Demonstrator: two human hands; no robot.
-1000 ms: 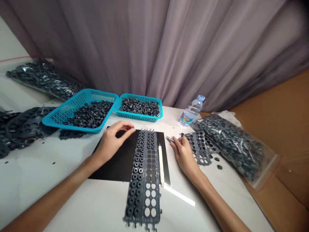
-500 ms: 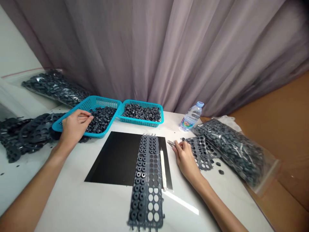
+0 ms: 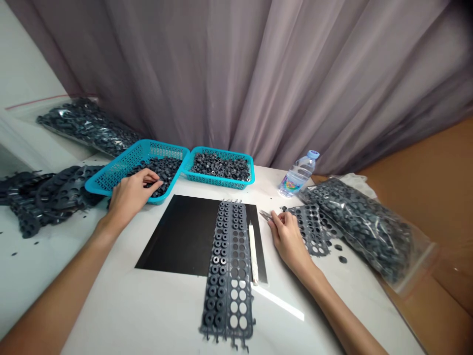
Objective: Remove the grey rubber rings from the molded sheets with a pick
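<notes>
My left hand [image 3: 133,193] is over the near side of the left blue basket [image 3: 105,178], fingers curled and thumb and forefinger close together. Whatever lies between those fingertips is too small to make out. Small black rubber rings [image 3: 166,167] fill much of that basket. My right hand [image 3: 287,235] rests on the table, closed around metal tweezers [image 3: 266,215] whose points face left. Between the hands lies a long black perforated rubber sheet [image 3: 231,266]. Rings sit all down its left half and at the top of its right half; its other holes are bare.
A black mat [image 3: 177,236] lies under the sheet, with a white pen-like stick [image 3: 253,254] alongside. Behind stands a second blue basket [image 3: 218,181] of rings. A water bottle [image 3: 298,175], a filled plastic bag [image 3: 365,231] and another sheet [image 3: 314,229] are right; sheet scraps [image 3: 55,195] lie left.
My left hand has moved right and slightly down, from the left part of the basket to its near right part. My right hand keeps its hold on the tweezers. The view has shifted slightly.
</notes>
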